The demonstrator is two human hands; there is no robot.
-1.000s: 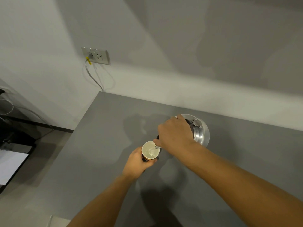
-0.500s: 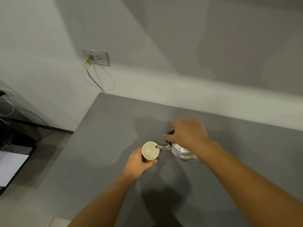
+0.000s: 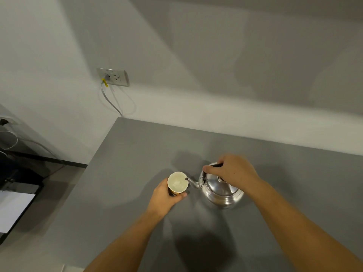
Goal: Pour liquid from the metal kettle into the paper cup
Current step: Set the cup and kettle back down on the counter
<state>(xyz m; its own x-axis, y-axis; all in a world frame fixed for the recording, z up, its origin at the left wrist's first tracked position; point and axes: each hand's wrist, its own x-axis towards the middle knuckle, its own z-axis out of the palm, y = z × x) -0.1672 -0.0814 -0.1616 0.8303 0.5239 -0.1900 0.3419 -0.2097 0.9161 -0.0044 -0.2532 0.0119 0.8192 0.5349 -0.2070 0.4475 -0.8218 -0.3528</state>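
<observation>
The paper cup (image 3: 177, 183) is held upright on the grey table (image 3: 121, 173) by the left hand (image 3: 164, 195), whose fingers are wrapped around its side with the thumb pressed against the near wall; pale liquid is seen inside. The metal kettle (image 3: 221, 190) stands just to the right of the cup, its lid facing up and its base apparently resting on the table. Its black handle (image 3: 213, 166) is gripped from above by the right hand (image 3: 234, 170), fingers curled closed over it. The tip of the spout (image 3: 191, 181) lies at the cup's right rim; whether it touches cannot be told.

Compared with a second ago, the kettle has been brought back from a steep tilt, when its underside was turned toward the camera, to level. Half a second ago it was partly righted and blurred. The cup and left hand have stayed in place. A wall socket (image 3: 113, 77) with a cable plugged in is seen behind.
</observation>
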